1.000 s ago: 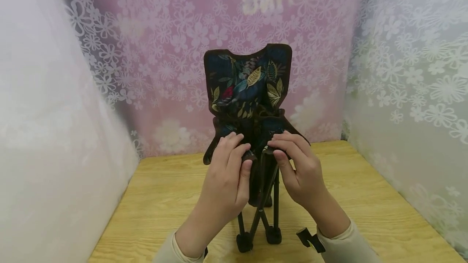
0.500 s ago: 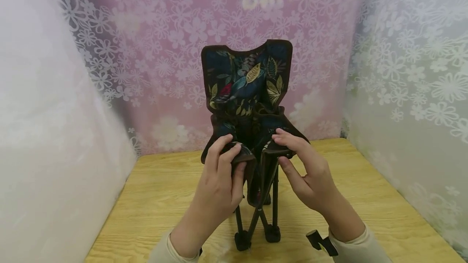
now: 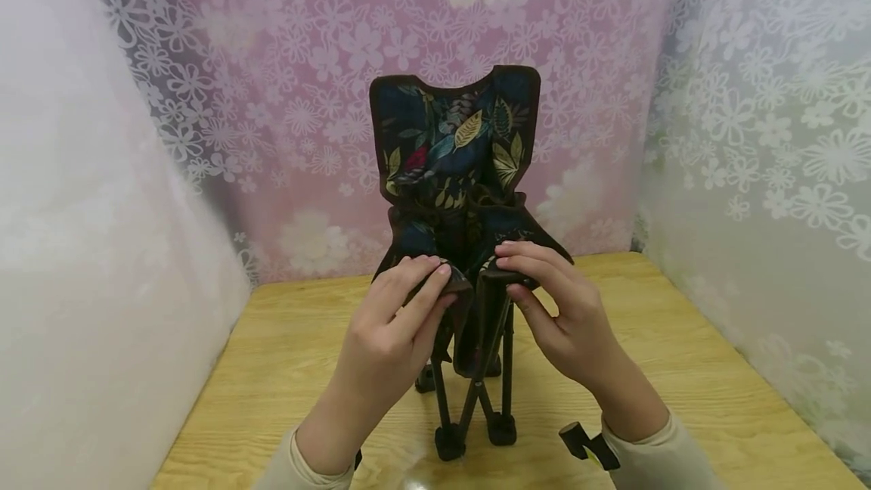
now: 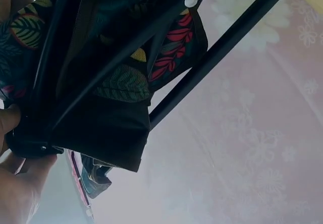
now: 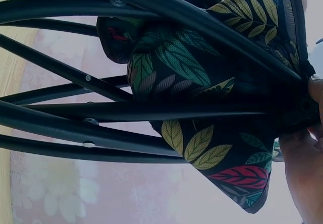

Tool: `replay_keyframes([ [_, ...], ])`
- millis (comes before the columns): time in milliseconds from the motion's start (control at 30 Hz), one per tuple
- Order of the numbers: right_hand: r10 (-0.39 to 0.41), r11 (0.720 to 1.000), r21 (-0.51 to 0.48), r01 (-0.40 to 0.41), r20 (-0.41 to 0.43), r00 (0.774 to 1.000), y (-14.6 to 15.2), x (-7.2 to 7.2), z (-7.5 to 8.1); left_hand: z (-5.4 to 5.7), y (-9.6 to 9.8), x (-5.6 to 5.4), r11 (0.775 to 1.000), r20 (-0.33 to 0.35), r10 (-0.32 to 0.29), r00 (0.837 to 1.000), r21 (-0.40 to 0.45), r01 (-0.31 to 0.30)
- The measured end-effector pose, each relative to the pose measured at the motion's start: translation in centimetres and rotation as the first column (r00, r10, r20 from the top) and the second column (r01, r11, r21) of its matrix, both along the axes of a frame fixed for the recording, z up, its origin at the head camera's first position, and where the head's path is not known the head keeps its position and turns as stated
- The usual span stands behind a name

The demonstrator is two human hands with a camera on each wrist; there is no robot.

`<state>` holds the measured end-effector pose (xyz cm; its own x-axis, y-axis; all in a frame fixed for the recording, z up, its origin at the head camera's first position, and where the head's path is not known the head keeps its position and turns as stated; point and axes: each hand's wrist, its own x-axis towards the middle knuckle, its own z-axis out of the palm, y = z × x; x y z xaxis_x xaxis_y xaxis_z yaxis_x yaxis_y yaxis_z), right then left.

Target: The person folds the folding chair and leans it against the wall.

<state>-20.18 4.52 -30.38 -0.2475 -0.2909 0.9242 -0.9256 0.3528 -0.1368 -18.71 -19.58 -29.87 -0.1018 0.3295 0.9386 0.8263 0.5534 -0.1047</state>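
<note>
A small folding chair (image 3: 466, 131) stands upright on the table, its dark fabric printed with yellow, red and teal leaves. It is partly folded: the seat sags between two front corners held close together. My left hand (image 3: 384, 331) grips the left front seat corner, thumb below and fingers over the top. On the right corner my right hand (image 3: 571, 316) has the same kind of hold. Seen from the left wrist, fingertips (image 4: 35, 171) press at the end joint of black tubes. In the right wrist view, several crossed tubes (image 5: 202, 110) converge at the right hand.
The wooden table (image 3: 292, 354) carries the chair's black feet (image 3: 450, 441). A pink floral curtain (image 3: 306, 112) hangs behind, with pale sheets (image 3: 762, 142) on both sides. A black strap piece (image 3: 588, 446) sits by the right sleeve.
Over the last second, both hands have adjusted their fingers on the seat corners, and the left hand has shifted left. The chair sits slightly higher in the head view; its folded shape looks much the same.
</note>
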Motion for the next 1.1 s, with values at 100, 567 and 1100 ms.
replay_keyframes([
  [100,-0.008,1.000,-0.002,0.008,0.002,1.000,-0.3,-0.1,0.0,0.0,0.1,-0.3,1.000,-0.028,-0.006,1.000,0.007,0.006],
  [567,-0.036,0.999,-0.039,0.035,-0.033,0.999,-2.3,-0.3,0.3,0.4,0.9,-1.1,0.998,-0.075,-0.017,0.997,0.055,0.021],
  [1100,-0.053,0.997,-0.054,0.052,-0.019,0.998,-3.1,-0.5,-0.2,0.1,1.2,-1.2,0.990,-0.005,-0.056,0.998,0.127,0.056],
])
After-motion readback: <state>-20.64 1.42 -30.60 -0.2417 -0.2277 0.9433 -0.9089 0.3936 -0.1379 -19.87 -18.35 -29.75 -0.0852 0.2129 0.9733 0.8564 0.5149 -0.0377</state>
